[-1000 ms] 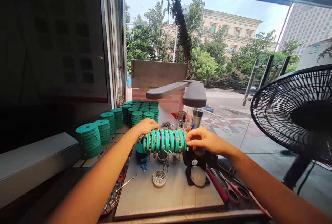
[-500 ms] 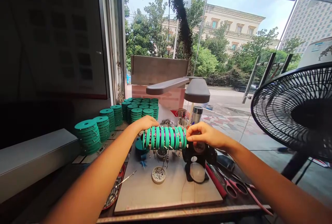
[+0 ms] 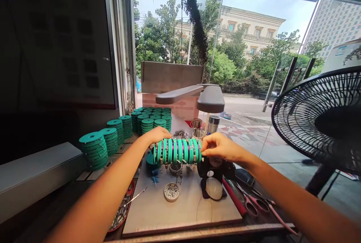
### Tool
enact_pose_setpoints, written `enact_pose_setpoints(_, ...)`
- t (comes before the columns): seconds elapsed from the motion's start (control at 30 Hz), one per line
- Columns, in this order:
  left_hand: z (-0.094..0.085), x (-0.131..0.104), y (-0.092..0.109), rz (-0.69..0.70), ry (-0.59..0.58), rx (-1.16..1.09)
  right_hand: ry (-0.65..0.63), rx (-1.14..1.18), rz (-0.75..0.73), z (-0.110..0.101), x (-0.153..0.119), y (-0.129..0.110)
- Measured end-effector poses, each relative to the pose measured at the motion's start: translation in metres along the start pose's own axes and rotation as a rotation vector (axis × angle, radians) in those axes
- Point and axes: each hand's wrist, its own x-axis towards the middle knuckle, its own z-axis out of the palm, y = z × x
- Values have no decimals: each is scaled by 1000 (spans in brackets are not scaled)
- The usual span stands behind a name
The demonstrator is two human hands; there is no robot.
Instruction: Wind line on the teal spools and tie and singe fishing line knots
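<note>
A row of green spools [image 3: 177,151] lies sideways above the board, with purple and dark bands between the discs and small beaded ends hanging below. My left hand [image 3: 156,135] is closed round its left end, fingertips mostly behind it. At the right end, my right hand [image 3: 213,145] pinches the edge of the last disc between thumb and index finger. Under the row, a small round dish of pale beads [image 3: 172,191] rests on the board [image 3: 158,218]. A second dish [image 3: 175,168] is partly hidden behind the hanging ends.
Stacks of green spools [image 3: 93,149] stand at the left. A red tray [image 3: 121,213] of metal parts, tweezers [image 3: 137,196], a black stand with a round lens [image 3: 214,187], scissors [image 3: 251,207], a lamp [image 3: 211,100] and a fan [image 3: 318,119] surround the board.
The view has shifted slightly. Both hands keep hold of the spool row, which sits nearly the same; the right fingers have moved a little at its end.
</note>
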Motion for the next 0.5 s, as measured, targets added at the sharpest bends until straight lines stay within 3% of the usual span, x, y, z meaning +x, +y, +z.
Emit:
enact_pose_setpoints(0.2, 1, -1, -2, -29, -19, -22, 79, -95, -28, 2, -4, -8)
enact_pose_setpoints(0.27, 1, -3, -3, -20, -12, -43, 167, -164, -62, 14, -15, -15)
enact_pose_setpoints(0.33, 3, -5, -3, -12, 2, -67, 255, -263, -116, 40, -26, -15)
enact_pose_setpoints(0.37, 4, -6, -4, -9, 10, -81, 227, -387, -179, 56, -29, -12)
enact_pose_setpoints(0.4, 4, -7, -5, -4, 20, -95, 119, -530, -207, 75, -30, -6)
enact_pose_setpoints(0.47, 6, -9, -6, 14, 50, -131, -103, -804, -33, 112, -25, 11)
enact_pose_setpoints(0.5, 7, -9, -7, 31, 74, -155, -127, -835, 2, 128, -19, 21)
